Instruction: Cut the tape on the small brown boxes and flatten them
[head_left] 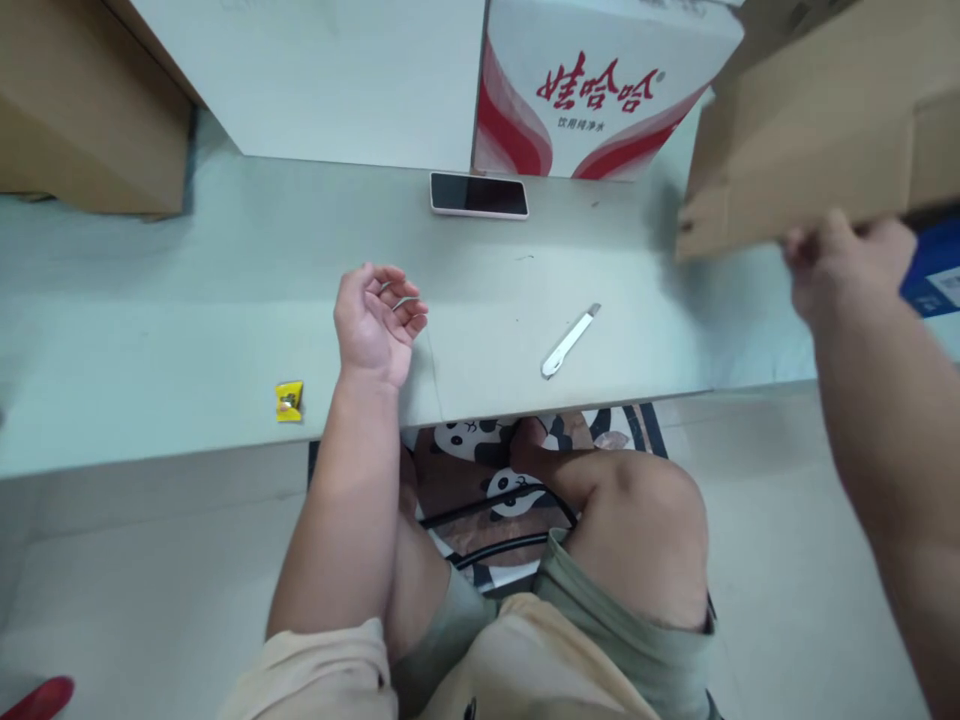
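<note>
My left hand rests palm up over the pale table, its fingers loosely curled and apart, with nothing in it. At the right, my right hand grips the lower edge of a brown cardboard box, which is tilted and slightly blurred. Between the hands lies a white utility knife, its blade end pointing away from me. Left of my left forearm is a small yellow wrapped packet. A phone with a dark screen lies beyond my left hand.
Along the back stand a plain white box and a white carton with red lettering. A brown box occupies the back left. Behind my right hand shows a blue package. The table's front edge runs just above my knees.
</note>
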